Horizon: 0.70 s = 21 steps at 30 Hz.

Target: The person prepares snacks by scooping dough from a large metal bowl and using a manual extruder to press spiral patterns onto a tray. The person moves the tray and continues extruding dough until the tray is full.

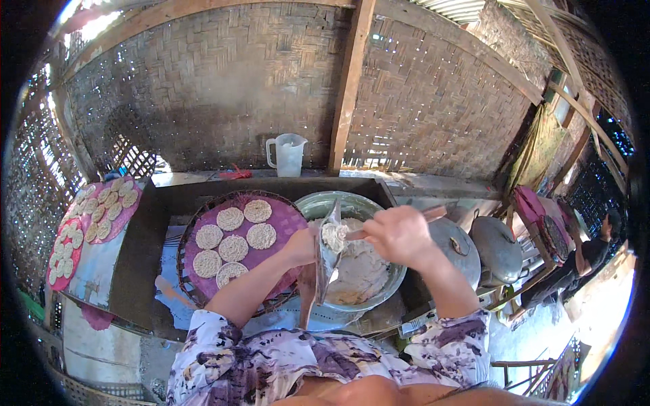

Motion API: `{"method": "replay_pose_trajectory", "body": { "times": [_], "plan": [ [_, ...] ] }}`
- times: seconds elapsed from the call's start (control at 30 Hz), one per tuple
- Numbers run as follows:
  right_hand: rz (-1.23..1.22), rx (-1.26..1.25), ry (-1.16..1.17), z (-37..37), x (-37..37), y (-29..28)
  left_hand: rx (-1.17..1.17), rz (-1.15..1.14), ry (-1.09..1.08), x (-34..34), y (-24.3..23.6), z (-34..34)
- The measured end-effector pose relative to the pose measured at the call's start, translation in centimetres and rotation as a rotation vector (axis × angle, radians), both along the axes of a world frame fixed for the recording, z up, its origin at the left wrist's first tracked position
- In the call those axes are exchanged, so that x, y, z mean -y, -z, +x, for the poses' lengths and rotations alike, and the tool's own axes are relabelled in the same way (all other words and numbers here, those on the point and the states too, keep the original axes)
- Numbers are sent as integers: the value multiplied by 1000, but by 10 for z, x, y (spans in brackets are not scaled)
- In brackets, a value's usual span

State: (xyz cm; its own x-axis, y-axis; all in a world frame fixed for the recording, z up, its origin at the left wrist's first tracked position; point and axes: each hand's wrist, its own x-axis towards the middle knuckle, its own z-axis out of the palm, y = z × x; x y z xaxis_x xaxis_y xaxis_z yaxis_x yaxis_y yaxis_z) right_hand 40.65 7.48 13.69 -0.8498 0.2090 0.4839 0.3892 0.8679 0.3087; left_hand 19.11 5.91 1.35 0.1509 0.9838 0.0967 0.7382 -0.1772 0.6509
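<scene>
Purple-and-white patterned clothing [318, 352] fills the foreground; over a green metal basin [369, 208] of pale dough [365, 271], the right hand [401, 233] is wrapped around a wooden stick [435, 214], the left hand [302, 248] clasps a long brown tool [308, 287] (woven bamboo wall [257, 74] behind).

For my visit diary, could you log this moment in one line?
left hand: holds trough-shaped tool | right hand: holds wooden stick, pale clump at tip | below tool: basin of paste | left: tray of round cakes
</scene>
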Motion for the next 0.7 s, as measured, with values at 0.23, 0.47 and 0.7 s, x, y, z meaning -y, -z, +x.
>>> {"method": "replay_pose_trajectory", "body": {
  "times": [0.23,0.47,0.7],
  "plan": [
    [26,-134,11,24,7,-12,592,-142,-30,-27,41,-21],
    [21,-195,113,38,9,-31,451,-126,-16,-10,8,-14],
    [51,-38,-27,14,13,-13,187,-64,38,8,-20,4]
  ]
}}
